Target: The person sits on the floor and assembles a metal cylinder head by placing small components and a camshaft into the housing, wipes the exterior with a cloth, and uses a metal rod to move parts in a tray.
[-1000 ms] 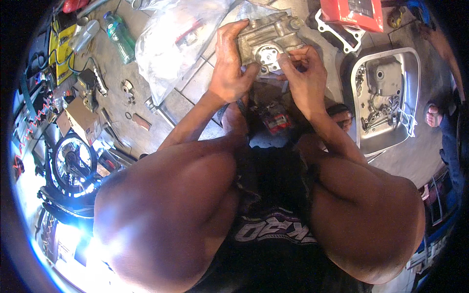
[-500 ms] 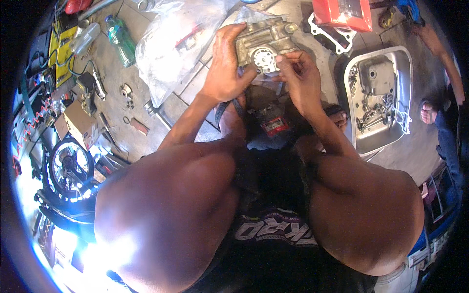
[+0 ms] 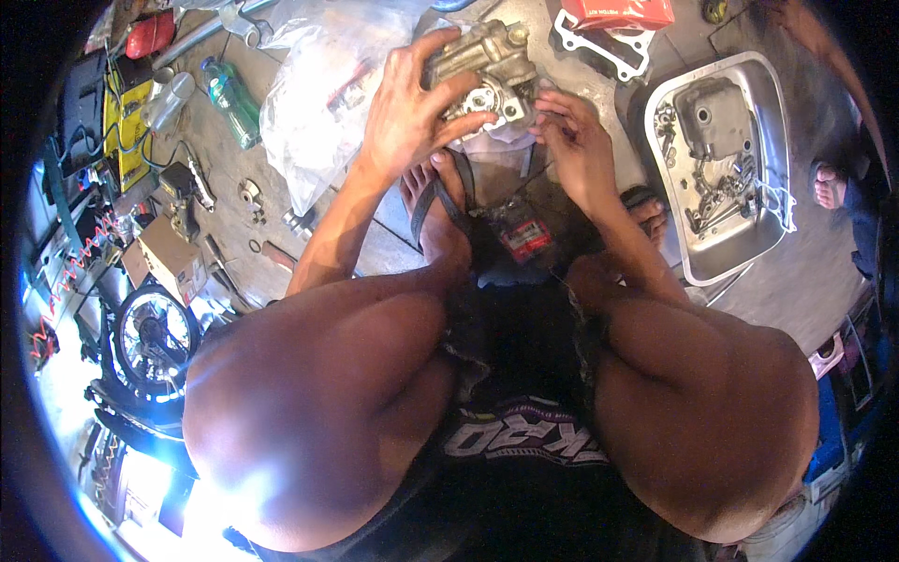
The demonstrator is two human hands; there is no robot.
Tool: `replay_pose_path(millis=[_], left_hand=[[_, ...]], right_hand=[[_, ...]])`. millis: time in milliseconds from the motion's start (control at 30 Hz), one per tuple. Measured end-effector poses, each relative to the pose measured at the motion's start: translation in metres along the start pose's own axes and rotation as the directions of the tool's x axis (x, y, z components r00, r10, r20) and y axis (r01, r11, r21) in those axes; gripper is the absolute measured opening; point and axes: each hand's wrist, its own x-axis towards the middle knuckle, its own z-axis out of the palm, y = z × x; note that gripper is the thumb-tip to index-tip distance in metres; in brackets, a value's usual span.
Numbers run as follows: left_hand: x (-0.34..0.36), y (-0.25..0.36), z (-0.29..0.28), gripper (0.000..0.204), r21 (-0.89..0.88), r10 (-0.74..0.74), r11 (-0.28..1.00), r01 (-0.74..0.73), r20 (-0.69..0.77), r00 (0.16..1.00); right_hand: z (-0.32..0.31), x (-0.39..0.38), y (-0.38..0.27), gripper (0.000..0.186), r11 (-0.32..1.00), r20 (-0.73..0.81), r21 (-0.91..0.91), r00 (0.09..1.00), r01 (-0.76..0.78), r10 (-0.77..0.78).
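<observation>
While the person squats over a concrete floor, the entries run:
Left hand [image 3: 409,117]: clamped around a metal engine part [image 3: 482,66], held above the floor.
Right hand [image 3: 573,140]: fingertips pinched at the part's lower edge — whether they hold anything, cannot tell.
Right side: steel tray [image 3: 749,253] of small parts.
Left side: clear plastic bag [image 3: 318,94], green bottle [image 3: 232,101].

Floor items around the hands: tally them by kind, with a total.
Grey metal engine casting held in both hands: 1
Rectangular steel tray of parts: 1
Green plastic bottle: 1
White flat gasket: 1
Clear plastic bag: 1
Small red packet: 1
Total: 6
</observation>
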Motion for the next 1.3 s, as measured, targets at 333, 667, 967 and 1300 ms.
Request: replay_pose_path(millis=[333, 667, 967, 1300], left_hand=[[0.010, -0.027, -0.004, 0.037, -0.206, -0.208, 0.962, 0.180, -0.125, 0.970], [0.014, -0.030, 0.007, 0.023, -0.208, -0.382, 0.916, 0.343, -0.196, 0.903], [0.020, -0.008, 0.008, 0.020, -0.234, -0.366, 0.919, 0.317, -0.207, 0.907], [0.016, -0.013, 0.005, 0.020, -0.241, -0.412, 0.901, 0.360, -0.217, 0.885]], right_hand=[[-0.003, 0.014, -0.018, 0.039, 0.998, 0.215, -0.056, 0.976, -0.029, 0.040], [0.021, 0.030, -0.018, 0.027, 0.718, 0.347, 0.566, 0.907, -0.404, 0.238], [0.025, 0.024, -0.019, 0.015, 0.602, 0.375, 0.637, 0.876, -0.481, 0.303], [0.028, 0.019, -0.024, 0.021, 0.415, 0.490, 0.709, 0.822, -0.570, 0.291]])
